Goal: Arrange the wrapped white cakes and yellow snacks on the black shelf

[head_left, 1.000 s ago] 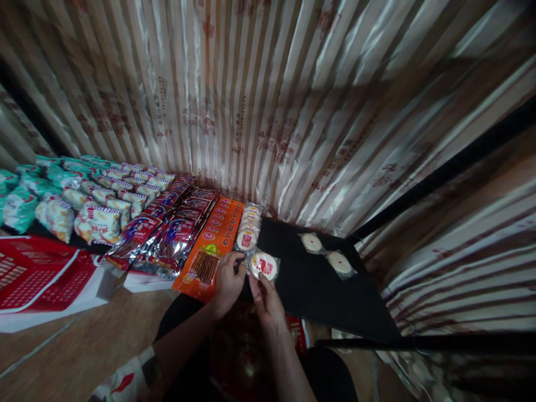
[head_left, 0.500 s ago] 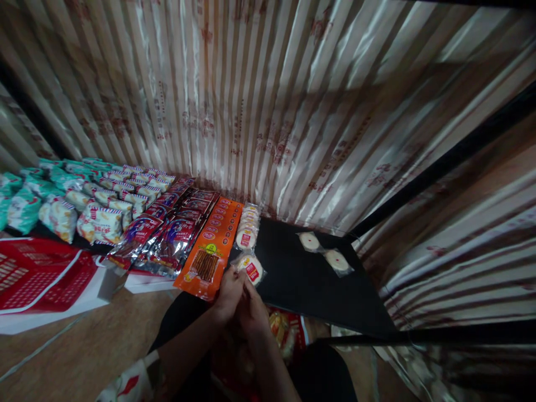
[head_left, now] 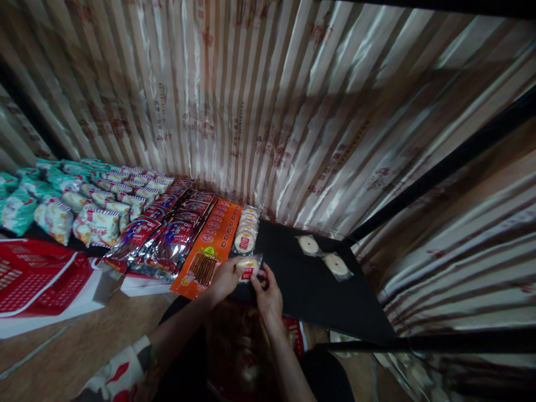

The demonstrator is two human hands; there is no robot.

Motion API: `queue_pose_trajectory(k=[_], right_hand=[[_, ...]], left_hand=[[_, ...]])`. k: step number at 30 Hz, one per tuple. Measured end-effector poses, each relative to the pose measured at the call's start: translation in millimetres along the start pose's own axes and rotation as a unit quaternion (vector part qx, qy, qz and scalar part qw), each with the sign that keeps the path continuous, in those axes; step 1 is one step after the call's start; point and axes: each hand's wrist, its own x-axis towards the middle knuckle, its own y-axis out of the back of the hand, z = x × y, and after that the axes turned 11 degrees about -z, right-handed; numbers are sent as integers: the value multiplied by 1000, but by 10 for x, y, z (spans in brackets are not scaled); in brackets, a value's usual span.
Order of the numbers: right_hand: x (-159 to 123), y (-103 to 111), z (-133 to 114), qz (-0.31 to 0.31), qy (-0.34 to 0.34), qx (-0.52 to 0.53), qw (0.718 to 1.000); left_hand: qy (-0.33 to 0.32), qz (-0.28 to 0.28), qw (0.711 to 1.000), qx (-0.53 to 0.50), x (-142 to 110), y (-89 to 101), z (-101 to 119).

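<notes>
My left hand (head_left: 225,277) and my right hand (head_left: 268,292) both pinch a round white cake in a clear wrapper with a red label (head_left: 248,268), held low at the front edge of the black shelf (head_left: 310,285). It sits at the near end of a row of like cakes (head_left: 245,229). The orange snack packets (head_left: 211,245) lie just left of my left hand. Two more wrapped round cakes (head_left: 322,254) lie apart on the shelf to the right.
Dark red packets (head_left: 167,231), white striped bags (head_left: 104,209) and green bags (head_left: 25,195) fill the shelf to the left. A red basket (head_left: 33,273) stands on white boxes at lower left. Striped shiny sheeting (head_left: 268,100) backs the shelf. A black bar (head_left: 419,340) crosses at lower right.
The wrapped cake moved from right of the row down and left to its near end. My right hand drew back to my left, then reached out to the cake again.
</notes>
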Motion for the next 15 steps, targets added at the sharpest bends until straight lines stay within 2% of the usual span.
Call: queue_pose_trajectory(k=[7, 15], right_hand=[[233, -78, 149, -69, -17, 21, 997], [447, -136, 173, -44, -23, -47, 998]], left_hand=[[-7, -30, 1000, 4, 169, 91, -16], [35, 21, 999, 22, 401, 67, -103]])
